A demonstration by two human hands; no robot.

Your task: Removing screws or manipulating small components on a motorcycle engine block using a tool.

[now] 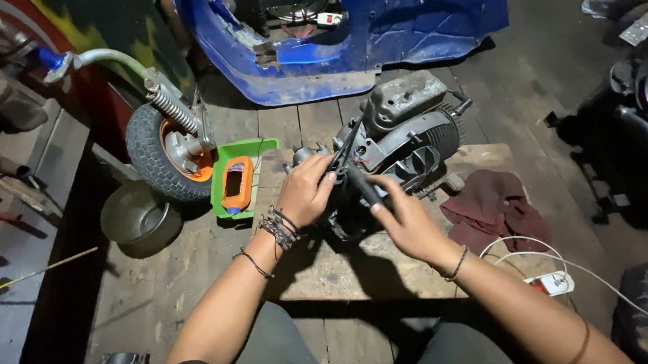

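A grey scooter engine (409, 131) lies on a wooden board (483, 157) in front of me. My left hand (306, 191) grips a small metal part at the engine's left side, next to a thin black cable. My right hand (406, 222) holds the dark handle of a tool (359, 182) that points up and left into the engine. Cord bracelets circle both wrists.
A green tray (225, 172) with an orange box stands left of the engine, beside a small wheel (164, 149) on a fork. A round metal bowl (140, 218) sits lower left. A maroon rag (494, 204) and white power strip (554, 283) lie right. Blue scooter body (376, 34) behind.
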